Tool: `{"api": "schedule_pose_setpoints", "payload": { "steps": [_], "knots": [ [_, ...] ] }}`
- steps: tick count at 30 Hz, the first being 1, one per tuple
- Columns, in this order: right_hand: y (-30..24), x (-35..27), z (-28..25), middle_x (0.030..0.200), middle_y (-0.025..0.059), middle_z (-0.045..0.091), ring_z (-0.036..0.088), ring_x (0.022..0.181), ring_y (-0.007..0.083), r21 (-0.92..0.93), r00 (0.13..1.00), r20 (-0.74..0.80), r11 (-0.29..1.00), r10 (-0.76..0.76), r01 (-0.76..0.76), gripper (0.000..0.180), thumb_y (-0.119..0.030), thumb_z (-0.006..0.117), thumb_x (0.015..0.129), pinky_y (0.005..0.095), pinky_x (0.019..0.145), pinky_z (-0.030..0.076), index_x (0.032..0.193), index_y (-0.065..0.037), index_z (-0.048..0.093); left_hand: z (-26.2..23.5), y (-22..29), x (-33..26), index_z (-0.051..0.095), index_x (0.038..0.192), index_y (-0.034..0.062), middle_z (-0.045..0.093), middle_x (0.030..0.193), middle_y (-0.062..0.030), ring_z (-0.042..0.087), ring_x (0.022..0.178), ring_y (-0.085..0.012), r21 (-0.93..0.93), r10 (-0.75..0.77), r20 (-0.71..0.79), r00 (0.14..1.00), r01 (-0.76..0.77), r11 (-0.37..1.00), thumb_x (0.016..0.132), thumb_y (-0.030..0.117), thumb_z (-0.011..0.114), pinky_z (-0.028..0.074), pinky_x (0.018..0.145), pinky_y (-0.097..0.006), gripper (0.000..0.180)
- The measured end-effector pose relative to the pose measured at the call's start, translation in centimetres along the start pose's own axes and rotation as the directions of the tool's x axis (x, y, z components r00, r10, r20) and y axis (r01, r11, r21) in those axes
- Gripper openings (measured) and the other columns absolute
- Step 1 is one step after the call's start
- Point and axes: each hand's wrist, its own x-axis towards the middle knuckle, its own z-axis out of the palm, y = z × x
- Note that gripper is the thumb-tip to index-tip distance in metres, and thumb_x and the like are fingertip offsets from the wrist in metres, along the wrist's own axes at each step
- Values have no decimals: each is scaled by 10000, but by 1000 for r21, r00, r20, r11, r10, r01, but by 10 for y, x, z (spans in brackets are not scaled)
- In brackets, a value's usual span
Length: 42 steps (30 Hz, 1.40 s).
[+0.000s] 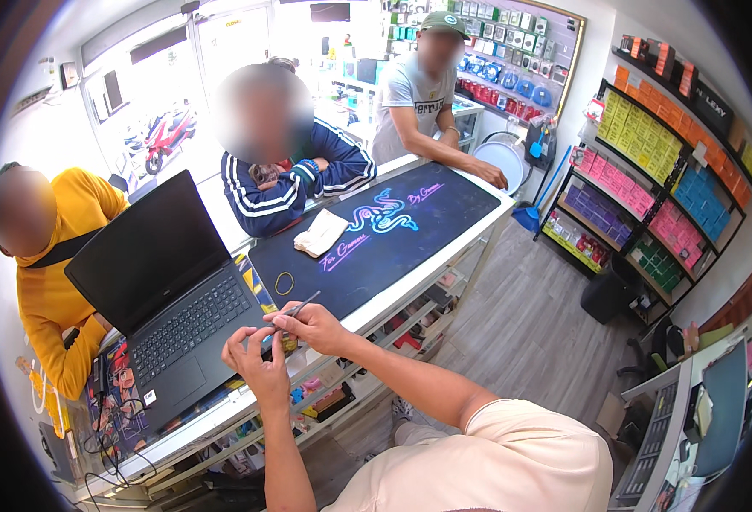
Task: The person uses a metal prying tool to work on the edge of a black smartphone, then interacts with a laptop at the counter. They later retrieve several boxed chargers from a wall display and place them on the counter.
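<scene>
Both of my hands are raised close together over the counter's near edge, just right of the open black laptop (180, 316). A slim dark pen-like tool (307, 300) sticks up from my right hand (314, 328), whose fingers are closed round it. My left hand (259, 360) is curled with thumb and fingertips pinched, nearly touching the right. Something small lies between the fingertips, too small to make out. Beyond my hands is a black desk mat (427, 235) with a neon design, bearing a folded white cloth (321, 233) and a yellow rubber band (284, 283).
Three people stand across the counter: one in a yellow top (69, 247), one in a striped navy jacket (333, 162) leaning on folded arms, one in a cap (406, 102) with a hand on the mat. Cables (107, 448) lie left of the laptop. Shelves of coloured boxes (640, 136) stand right.
</scene>
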Motion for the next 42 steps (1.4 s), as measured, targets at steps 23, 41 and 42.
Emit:
{"api": "schedule_pose_setpoints", "payload": {
  "steps": [23, 41, 42],
  "knots": [
    [1, 1, 1, 1103, 20, 675, 633, 905, 68, 35, 999, 39, 999, -28, 27, 406, -321, 621, 1099, 258, 804, 533, 1299, 19, 716, 2, 1, 2, 771, 991, 129, 557, 1166, -51, 432, 1260, -298, -6, 8, -8, 1000, -9, 1000, 851, 80, 842, 384, 1042, -450, 165],
    [9, 5, -13, 896, -6, 689, 562, 737, 40, 200, 989, -88, 975, 115, -96, 337, -309, 646, 1082, 197, 645, 468, 1208, -16, 757, 3, 2, 1, 775, 991, 121, 594, 1168, -47, 444, 1284, -300, 35, 23, 43, 999, -25, 999, 848, 100, 845, 359, 1101, -447, 160],
    [7, 5, -12, 902, -3, 692, 564, 741, 41, 203, 990, -78, 974, 120, -102, 337, -307, 649, 1081, 197, 647, 470, 1211, -14, 755, 2, 1, 2, 779, 987, 117, 597, 1165, -43, 448, 1279, -296, 39, 25, 40, 999, -26, 999, 849, 100, 846, 358, 1101, -437, 154]
  ]
}}
